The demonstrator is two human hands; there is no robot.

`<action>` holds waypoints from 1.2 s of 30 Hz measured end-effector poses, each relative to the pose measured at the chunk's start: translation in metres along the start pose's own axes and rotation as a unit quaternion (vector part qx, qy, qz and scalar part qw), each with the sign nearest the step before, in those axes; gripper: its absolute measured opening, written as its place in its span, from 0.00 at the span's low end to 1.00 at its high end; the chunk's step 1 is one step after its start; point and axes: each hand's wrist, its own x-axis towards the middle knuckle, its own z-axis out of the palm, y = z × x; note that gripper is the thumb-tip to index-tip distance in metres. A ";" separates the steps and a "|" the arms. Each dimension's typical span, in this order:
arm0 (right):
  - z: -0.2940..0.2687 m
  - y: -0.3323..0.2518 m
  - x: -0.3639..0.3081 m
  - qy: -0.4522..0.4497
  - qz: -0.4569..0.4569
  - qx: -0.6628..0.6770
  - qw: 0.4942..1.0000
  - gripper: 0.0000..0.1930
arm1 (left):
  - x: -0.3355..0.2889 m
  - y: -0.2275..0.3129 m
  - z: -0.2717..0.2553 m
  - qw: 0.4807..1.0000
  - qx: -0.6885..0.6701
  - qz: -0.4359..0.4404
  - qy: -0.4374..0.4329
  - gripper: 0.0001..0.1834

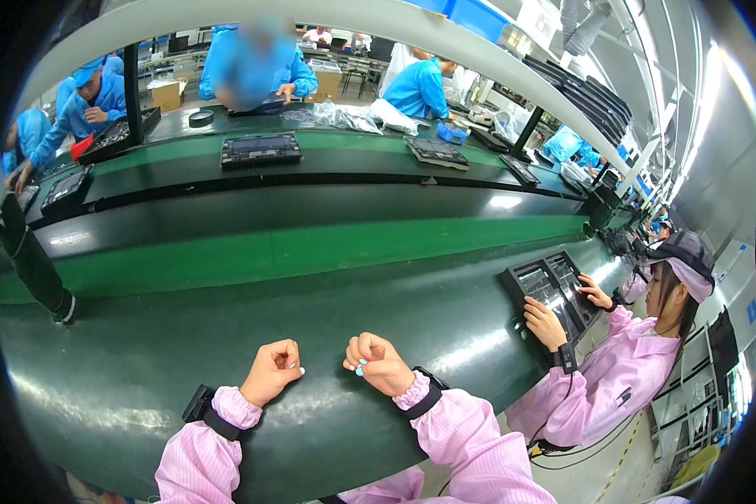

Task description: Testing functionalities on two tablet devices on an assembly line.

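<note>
My left hand (273,371) hovers above the green worktop (168,336), its fingers curled in and the thumb beside them. To its right, my right hand (378,364) is curled in a loose fist, with light blue showing on the nails. Nothing shows in either hand, and a gap of bare worktop lies between them. Both forearms wear pink striped sleeves. A black strap with a small box (198,404) is around my left wrist, and a black band (424,401) circles the right one.
At the right, a co-worker in pink holds a black tray-like frame (522,275). Beyond a green strip, flat black electronic units (260,150) lie on the far line, with people in blue behind. A dark wrapped post (35,265) stands left. A pale beam (378,21) crosses overhead.
</note>
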 end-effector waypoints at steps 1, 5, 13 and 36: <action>0.001 -0.001 0.000 0.009 0.002 -0.005 1.000 0.11 | 0.000 0.000 0.000 1.000 0.000 -0.001 0.000 0.15; -0.001 0.000 0.000 0.045 0.020 0.006 0.999 0.09 | 0.001 0.004 0.002 1.000 0.008 -0.002 -0.003 0.13; -0.012 0.003 -0.002 0.059 0.043 0.020 0.997 0.04 | 0.005 -0.002 -0.002 1.000 -0.012 0.023 -0.010 0.11; -0.004 0.001 0.001 0.037 0.012 -0.042 0.998 0.14 | 0.006 0.000 0.003 0.997 0.053 0.011 0.058 0.17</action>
